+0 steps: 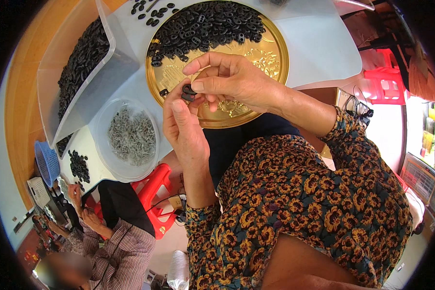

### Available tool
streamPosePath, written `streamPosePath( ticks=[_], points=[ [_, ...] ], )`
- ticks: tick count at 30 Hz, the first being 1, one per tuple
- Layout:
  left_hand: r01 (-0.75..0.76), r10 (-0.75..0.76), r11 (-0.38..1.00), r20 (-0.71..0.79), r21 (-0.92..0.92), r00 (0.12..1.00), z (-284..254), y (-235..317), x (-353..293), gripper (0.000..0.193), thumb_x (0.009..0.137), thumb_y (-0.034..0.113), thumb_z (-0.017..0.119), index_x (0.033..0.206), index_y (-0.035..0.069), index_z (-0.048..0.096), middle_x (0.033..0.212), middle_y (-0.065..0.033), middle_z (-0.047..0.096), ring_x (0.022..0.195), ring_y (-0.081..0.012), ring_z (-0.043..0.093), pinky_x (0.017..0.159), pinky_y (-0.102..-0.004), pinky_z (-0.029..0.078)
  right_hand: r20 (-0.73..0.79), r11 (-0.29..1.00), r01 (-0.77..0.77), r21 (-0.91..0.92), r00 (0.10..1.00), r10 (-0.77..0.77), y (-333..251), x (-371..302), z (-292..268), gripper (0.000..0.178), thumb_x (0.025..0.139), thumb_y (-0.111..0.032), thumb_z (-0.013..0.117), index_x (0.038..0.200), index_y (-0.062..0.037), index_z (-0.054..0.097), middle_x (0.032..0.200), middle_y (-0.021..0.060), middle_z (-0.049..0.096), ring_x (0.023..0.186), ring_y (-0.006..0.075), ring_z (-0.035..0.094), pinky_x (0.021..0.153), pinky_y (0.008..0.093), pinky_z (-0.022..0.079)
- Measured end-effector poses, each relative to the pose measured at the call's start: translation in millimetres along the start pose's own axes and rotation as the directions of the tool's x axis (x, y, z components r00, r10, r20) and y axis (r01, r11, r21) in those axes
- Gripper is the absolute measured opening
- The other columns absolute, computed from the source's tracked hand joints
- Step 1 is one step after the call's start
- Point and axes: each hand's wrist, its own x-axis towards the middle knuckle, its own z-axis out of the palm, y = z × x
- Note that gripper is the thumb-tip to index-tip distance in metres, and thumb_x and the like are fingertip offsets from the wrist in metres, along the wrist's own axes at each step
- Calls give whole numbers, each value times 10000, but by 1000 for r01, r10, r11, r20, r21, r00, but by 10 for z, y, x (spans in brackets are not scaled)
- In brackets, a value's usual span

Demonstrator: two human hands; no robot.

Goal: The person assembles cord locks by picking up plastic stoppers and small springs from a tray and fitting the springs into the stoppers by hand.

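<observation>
A small black plastic piece (pixel 189 92) with a rounded opening sits between the fingertips of both hands. My left hand (pixel 186 128) pinches it from below, while my right hand (pixel 234 79) presses on it with thumb and finger from the right. Beneath the hands is a round golden tray (pixel 169 75) with an embossed pattern. A heap of black oval pieces with two holes (pixel 208 26) covers its far half. One loose black piece (pixel 164 92) lies by the tray's left rim, close to my left hand.
Left of the tray stand a clear bin (pixel 108 53) of black pieces and a round tub (pixel 154 145) of small metallic parts. More black ovals (pixel 79 166) lie on the table. A co-worker's hands (pixel 92 220) are at lower left, near a red stool (pixel 154 193) and blue basket (pixel 47 162).
</observation>
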Motion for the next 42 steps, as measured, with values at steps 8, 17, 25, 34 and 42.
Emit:
streamPosePath(
  ticks=[8,17,25,34,42],
  points=[
    [-60,54,997,100,51,994,-31,-62,32,562,972,467,489,1215,-39,523,1129,-97,569,991,-195,557,866,-322,467,16,996,-25,82,1000,24,-67,-57,82,448,883,-89,658,1266,23,456,932,130,649,745,140,619,643,259,516],
    [-75,85,991,88,-112,992,106,-44,-7,347,994,335,505,1092,3,536,1212,-115,510,1052,-145,502,866,-272,430,8,960,-45,275,999,44,99,-68,126,524,896,-62,642,1348,-6,383,1039,132,618,885,141,615,732,256,516],
    [-163,168,985,80,-62,983,114,-83,-19,335,1014,309,455,1093,-10,518,1159,-136,542,1129,-233,523,1000,-379,404,36,951,-78,298,997,71,93,-120,132,512,950,-80,577,1398,-49,332,1132,130,576,1020,185,608,829,314,547],
    [-74,77,996,78,-44,994,159,-56,-32,337,1012,301,463,1137,-10,504,1199,-140,537,1101,-216,526,987,-365,402,27,955,-66,290,998,60,106,-121,105,471,959,-96,566,1381,-53,361,1138,118,576,1019,178,606,848,319,532],
    [-83,90,993,85,-83,992,120,-54,4,509,964,328,554,1311,-22,430,1323,-188,489,1223,-272,487,1073,-434,361,-150,762,324,-560,865,-478,-584,-150,-250,232,910,-102,631,1131,-33,616,920,10,653,783,55,582,700,213,492]
  ],
)
